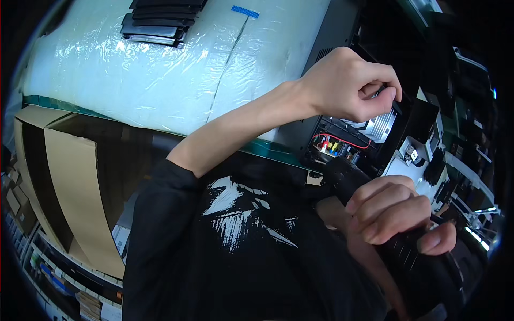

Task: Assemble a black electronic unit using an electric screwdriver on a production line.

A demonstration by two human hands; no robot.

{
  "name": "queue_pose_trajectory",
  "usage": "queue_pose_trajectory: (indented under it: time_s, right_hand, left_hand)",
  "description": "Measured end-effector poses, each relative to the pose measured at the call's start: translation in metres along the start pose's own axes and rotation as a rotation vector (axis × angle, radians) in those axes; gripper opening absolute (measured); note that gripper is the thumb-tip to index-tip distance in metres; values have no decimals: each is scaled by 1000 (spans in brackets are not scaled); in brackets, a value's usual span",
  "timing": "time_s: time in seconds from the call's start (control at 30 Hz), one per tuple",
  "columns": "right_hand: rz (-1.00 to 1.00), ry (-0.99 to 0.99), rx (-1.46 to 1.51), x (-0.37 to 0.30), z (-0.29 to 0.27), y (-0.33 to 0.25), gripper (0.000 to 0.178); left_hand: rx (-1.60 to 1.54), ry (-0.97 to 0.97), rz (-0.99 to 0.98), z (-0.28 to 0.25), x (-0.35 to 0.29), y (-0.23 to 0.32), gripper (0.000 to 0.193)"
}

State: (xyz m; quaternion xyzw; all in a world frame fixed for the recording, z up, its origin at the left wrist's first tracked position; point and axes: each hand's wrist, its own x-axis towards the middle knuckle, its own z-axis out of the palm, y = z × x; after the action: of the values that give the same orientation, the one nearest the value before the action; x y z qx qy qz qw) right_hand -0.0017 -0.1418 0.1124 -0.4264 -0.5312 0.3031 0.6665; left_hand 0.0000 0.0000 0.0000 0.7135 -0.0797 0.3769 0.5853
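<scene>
My left hand (350,85) is bent at the wrist over an opened black metal case (327,40), its thumb and fingers pinched together. A dark bit shows by the fingertips, but I cannot make out what it is. Under this hand lie a silver finned heat sink (379,127), a red wire (350,142) and small electronic parts (334,148) inside the case. Nearer to me, my right hand (396,211) is closed round a thick black hand tool (350,179). The tool's rounded end points toward the case; its exact kind is unclear.
The table (155,80) is covered in shiny clear film, with a green edge facing me. Stacked black flat pieces (160,24) lie at its far side, near a blue strip (245,11). An open cardboard box (72,182) stands at left. Cluttered equipment (428,144) fills the right.
</scene>
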Motion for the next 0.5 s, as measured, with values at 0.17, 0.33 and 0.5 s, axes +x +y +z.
queue_pose_trajectory:
  time_s: [0.17,0.33,0.5]
  right_hand:
    - [-44,114,11,2,2,-12,28]
    - [-416,379,-45,-15,-24,-44,77]
    - [-824,812,-251,-57,-55,-95,65]
  left_hand:
    - [-12,123,22,6,3,2,10]
    - [266,79,28,-13,-16,8,35]
    - [83,129,-401,-3,-23,14,68]
